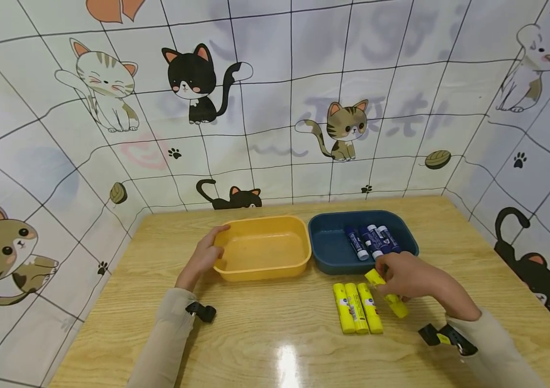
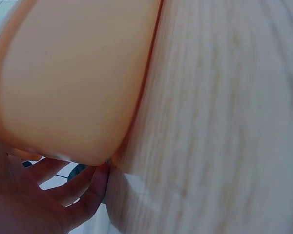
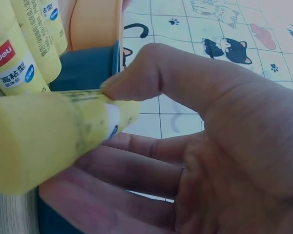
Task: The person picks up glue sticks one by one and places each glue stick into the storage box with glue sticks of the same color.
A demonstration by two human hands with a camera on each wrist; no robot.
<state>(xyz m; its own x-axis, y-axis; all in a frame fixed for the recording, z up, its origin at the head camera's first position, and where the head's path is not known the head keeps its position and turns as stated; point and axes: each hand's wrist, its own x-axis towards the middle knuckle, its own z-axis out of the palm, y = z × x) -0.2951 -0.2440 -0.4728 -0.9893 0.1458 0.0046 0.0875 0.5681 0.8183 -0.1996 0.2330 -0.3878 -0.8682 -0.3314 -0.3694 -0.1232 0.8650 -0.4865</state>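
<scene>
My right hand [image 1: 413, 275] pinches a yellow glue stick [image 1: 396, 306] between thumb and fingers, tilted, close to the front of the blue bin [image 1: 324, 253]. The right wrist view shows the thumb on top of this yellow stick [image 3: 44, 136] and the fingers beneath. Beside it, three more yellow glue sticks [image 1: 356, 310] lie in a row on the table. Several dark blue glue sticks [image 1: 356, 243] with white ends lie in the blue bin. At the left end of the yellow bin [image 1: 265, 272], my left hand [image 1: 203, 257] holds the rim, fingertips against the outer wall [image 2: 73, 87].
The two bins stand side by side near the back of the wooden table [image 1: 255, 328]. A white cloth [image 1: 275, 129] with cats and grid lines covers the walls behind and on both sides. Each wrist carries a black strap [image 1: 201, 311].
</scene>
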